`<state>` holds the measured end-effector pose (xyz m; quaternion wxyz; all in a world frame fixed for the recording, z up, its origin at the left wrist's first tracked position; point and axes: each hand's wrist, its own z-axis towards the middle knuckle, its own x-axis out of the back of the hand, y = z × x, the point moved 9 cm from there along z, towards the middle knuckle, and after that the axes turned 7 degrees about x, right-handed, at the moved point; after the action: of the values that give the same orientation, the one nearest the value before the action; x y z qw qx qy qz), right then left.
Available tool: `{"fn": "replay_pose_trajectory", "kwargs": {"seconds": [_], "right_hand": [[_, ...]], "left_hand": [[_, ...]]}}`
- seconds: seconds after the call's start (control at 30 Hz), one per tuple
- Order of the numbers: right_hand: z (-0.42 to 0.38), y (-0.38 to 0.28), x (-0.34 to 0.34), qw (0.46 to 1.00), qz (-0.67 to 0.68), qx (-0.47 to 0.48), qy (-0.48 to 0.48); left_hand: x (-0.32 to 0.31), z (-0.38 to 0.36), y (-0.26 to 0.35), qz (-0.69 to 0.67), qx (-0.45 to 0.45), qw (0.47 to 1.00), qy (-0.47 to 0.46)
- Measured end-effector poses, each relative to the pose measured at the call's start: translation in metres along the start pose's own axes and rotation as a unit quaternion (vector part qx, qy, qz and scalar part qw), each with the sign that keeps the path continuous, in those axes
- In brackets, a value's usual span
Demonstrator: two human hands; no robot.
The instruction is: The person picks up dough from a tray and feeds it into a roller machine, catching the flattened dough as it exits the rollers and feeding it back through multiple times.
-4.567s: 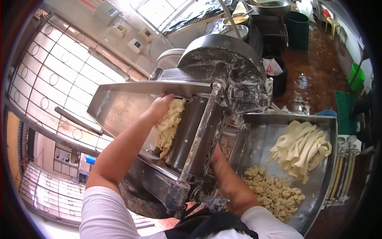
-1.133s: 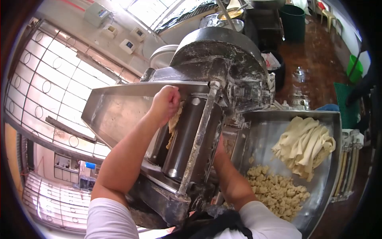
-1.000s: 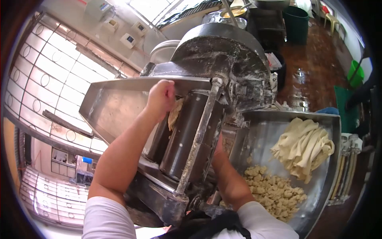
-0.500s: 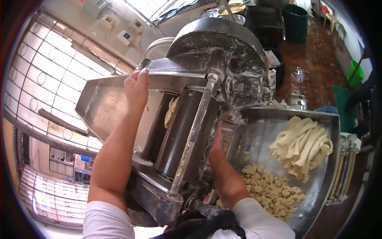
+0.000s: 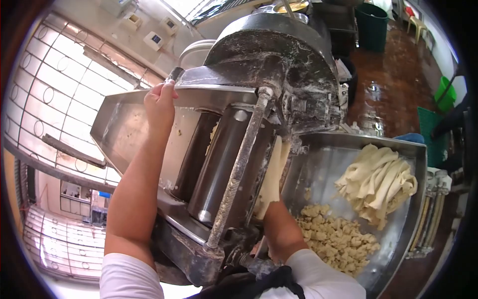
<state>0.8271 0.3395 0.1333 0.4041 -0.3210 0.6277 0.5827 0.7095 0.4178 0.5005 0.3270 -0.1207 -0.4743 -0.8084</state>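
My left hand [image 5: 160, 97] is closed at the lower end of a short dark handle [image 5: 175, 74], by the upper rim of the metal feed tray [image 5: 119, 117]. Below the handle, the dough sheeter's steel roller [image 5: 219, 162] lies beside a second dark roller [image 5: 195, 157], with a bit of dough [image 5: 211, 138] between them. A pale dough sheet [image 5: 272, 177] hangs down on the roller's right side. My right forearm [image 5: 285, 231] reaches under that sheet, which hides my right hand and its fingers.
To the right, a metal tray [image 5: 326, 149] holds a folded heap of dough sheet [image 5: 376, 182] and a pile of dough crumbs [image 5: 338, 241]. A threaded rod [image 5: 239, 169] crosses above the rollers. Green bins [image 5: 371, 27] stand on the brown floor [image 5: 383, 84] farther back.
The dough sheet has come out on the right side, over my right hand, which was partly visible before. Less dough shows between the rollers. My left hand stays by the handle.
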Motion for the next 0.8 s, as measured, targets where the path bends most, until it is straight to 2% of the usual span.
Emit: {"fn": "replay_pose_trajectory", "kwargs": {"seconds": [0.17,0.27,0.3,0.47,0.57,0.6,0.73,0.8], "right_hand": [[-0.012,-0.012,-0.017,1.0,0.002,-0.019,-0.015],[-0.027,-0.028,-0.034,0.999,0.003,-0.032,-0.03],[-0.03,-0.033,-0.042,0.999,0.004,-0.036,-0.035],[-0.05,-0.074,-0.084,0.997,-0.032,-0.035,-0.062],[-0.059,-0.105,-0.119,0.993,-0.075,-0.021,-0.086],[-0.067,-0.121,-0.131,0.991,-0.101,-0.013,-0.09],[-0.089,-0.181,-0.177,0.972,-0.21,0.029,-0.103],[-0.099,-0.23,-0.186,0.946,-0.31,0.071,-0.068]], "left_hand": [[0.011,0.007,-0.008,0.012,-0.004,1.0,0.0],[-0.003,0.004,-0.011,0.042,0.015,0.999,-0.011],[-0.003,0.005,-0.006,0.044,-0.024,0.999,0.005],[0.004,0.007,-0.018,0.042,0.006,0.999,-0.003],[0.011,0.021,-0.022,0.043,0.005,0.999,0.005],[0.01,0.014,-0.029,0.052,0.035,0.998,0.007],[0.013,0.014,-0.026,0.086,0.023,0.996,0.01],[0.014,0.017,-0.027,0.097,0.011,0.995,0.007]]}}
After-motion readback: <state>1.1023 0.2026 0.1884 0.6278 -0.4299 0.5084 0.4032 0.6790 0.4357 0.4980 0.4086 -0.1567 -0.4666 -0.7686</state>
